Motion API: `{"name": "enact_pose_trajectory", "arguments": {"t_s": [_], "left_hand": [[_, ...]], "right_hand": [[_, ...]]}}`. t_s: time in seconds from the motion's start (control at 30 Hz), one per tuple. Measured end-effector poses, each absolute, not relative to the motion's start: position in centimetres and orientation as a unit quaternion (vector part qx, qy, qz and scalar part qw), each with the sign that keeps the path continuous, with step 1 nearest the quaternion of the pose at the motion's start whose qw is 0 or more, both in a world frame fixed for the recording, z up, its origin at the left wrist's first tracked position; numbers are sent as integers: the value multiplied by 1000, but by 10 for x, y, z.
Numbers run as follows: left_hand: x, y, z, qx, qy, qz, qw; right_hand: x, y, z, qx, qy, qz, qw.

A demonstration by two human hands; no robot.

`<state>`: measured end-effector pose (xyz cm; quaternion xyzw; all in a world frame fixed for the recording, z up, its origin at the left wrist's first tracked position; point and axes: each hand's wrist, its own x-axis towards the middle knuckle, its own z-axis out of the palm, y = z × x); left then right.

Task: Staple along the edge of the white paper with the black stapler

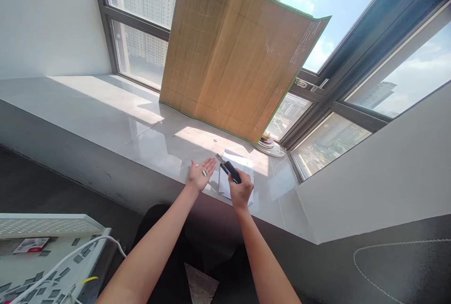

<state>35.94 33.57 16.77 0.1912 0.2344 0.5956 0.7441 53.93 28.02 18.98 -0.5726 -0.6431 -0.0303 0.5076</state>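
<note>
My left hand (200, 174) lies palm up with its fingers stretched out, near the front edge of the sill. A small silvery piece (205, 172), perhaps a strip of staples, rests loose on the palm. My right hand (241, 188) is closed around what looks like a black stapler (232, 172). A thin silver metal part sticks out of its far end towards my left fingertips. Beneath the tool, white sheets of paper (225, 186) with some writing lie on the sill, partly covered by my right hand.
A large bamboo mat (229, 55) with green edging leans against the windows behind the pale tiled sill (148, 144). Stacked plates (269, 146) stand in the right corner. One tiny dark item (214, 140) lies on the sill. A white perforated rack (81, 247) with a cable is at lower left.
</note>
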Motion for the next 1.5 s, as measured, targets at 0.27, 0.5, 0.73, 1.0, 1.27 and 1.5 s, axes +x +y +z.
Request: {"name": "enact_pose_trajectory", "arguments": {"t_s": [0.27, 0.5, 0.73, 1.0, 1.27, 1.5], "left_hand": [[355, 331, 169, 213, 234, 589, 743], [375, 308, 194, 269, 132, 575, 761], [408, 292, 224, 369, 161, 536, 742], [367, 341, 237, 591, 397, 480, 513], [297, 380, 161, 706, 682, 181, 56], [301, 379, 161, 712, 688, 137, 6]], "right_hand": [[594, 285, 178, -683, -564, 114, 451], [526, 249, 216, -512, -665, 77, 538], [492, 242, 215, -465, -664, 68, 581], [538, 242, 224, -497, -646, 44, 578], [665, 243, 169, -659, -497, 58, 562], [748, 356, 174, -755, -490, -8, 436]]}}
